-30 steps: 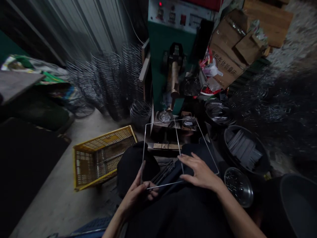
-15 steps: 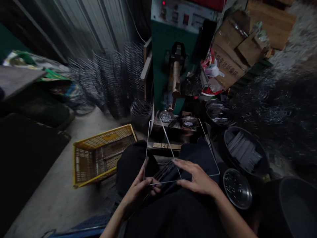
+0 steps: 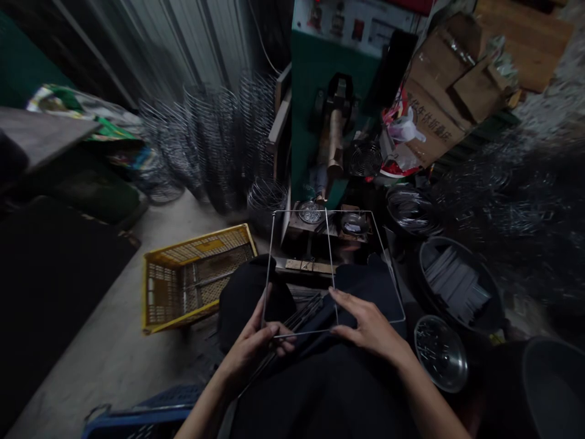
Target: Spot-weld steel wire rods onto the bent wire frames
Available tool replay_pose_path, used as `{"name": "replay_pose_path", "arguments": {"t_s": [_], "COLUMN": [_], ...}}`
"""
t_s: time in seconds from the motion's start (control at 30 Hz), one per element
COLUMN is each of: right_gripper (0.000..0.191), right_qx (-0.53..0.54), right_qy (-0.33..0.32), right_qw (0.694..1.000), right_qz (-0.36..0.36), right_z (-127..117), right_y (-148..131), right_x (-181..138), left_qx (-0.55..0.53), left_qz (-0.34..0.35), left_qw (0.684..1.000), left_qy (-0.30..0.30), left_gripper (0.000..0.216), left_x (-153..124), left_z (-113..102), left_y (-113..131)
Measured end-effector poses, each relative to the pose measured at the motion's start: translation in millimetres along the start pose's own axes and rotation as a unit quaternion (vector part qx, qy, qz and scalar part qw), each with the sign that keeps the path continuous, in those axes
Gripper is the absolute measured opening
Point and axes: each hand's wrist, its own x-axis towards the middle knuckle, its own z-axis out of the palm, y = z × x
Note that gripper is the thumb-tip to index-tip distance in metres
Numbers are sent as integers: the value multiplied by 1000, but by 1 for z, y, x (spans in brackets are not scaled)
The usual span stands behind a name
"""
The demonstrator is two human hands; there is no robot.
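Note:
A thin rectangular wire frame (image 3: 270, 256) is held over my lap, its far side in front of the machine. My left hand (image 3: 261, 338) is closed on the frame's near left corner, thumb on top of the near wire. A straight metal rod (image 3: 329, 244) crosses the frame from the far side to the near side, roughly in the middle. My right hand (image 3: 372, 326) grips this rod near its near end, between thumb and fingers. More loose metal rods (image 3: 304, 311) lie on my lap beneath the frame, partly hidden.
Ahead stands a green machine (image 3: 304, 122) with a copper-coloured arm (image 3: 335, 143). A yellow crate (image 3: 150, 292) is on the left, a blue crate (image 3: 137, 417) below it. At right are a bucket of grey strips (image 3: 452, 283) and a metal bowl (image 3: 441, 353). Wire coils (image 3: 210, 146) stand behind.
The rod's far end has swung to the right, so the rod now runs nearly straight away from me. Both hands keep their hold, and the view has shifted slightly.

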Motion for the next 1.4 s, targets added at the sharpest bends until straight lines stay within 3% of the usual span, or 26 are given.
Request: {"name": "replay_pose_path", "arguments": {"t_s": [0.43,1.4], "right_gripper": [85,81], "right_qx": [-30,-7], "right_qy": [-20,-19], "right_qw": [999,1000], "right_qz": [13,4], "right_z": [-4,-17], "right_y": [3,2], "right_x": [0,9], "left_qx": [3,-20], "left_qz": [3,25], "left_qw": [1000,999], "left_qy": [23,10], "left_gripper": [99,101], "left_x": [-1,6], "left_z": [9,10], "left_y": [8,11]}}
